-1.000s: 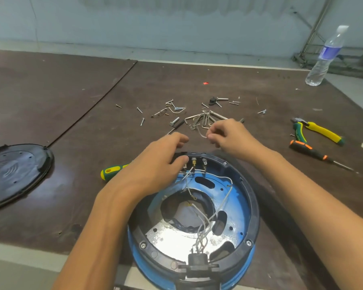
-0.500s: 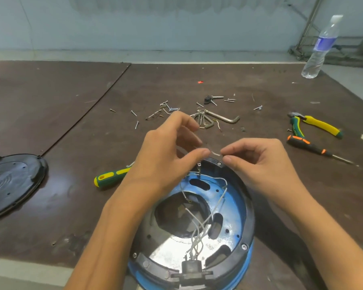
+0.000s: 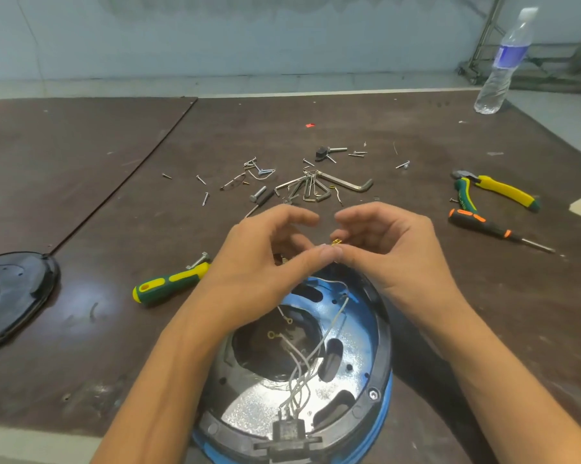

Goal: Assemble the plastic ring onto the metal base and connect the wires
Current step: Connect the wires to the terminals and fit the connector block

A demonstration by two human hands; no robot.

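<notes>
Gloss against matt
We see a mirror-glossy metal base point(image 3: 259, 410), a matt black plastic ring point(image 3: 386, 339), a scuffed, dull tabletop point(image 3: 315, 128).

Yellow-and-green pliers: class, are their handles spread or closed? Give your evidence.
Spread. The yellow-and-green pliers lie flat, their two handles diverging widely from the pivot.

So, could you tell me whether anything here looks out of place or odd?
Nothing looks damaged. Screws lie scattered on the table, easy to lose, and two ring terminals hang unconnected in the base's opening, while the left hand pinches a wire and the right hand its brass terminal.
</notes>
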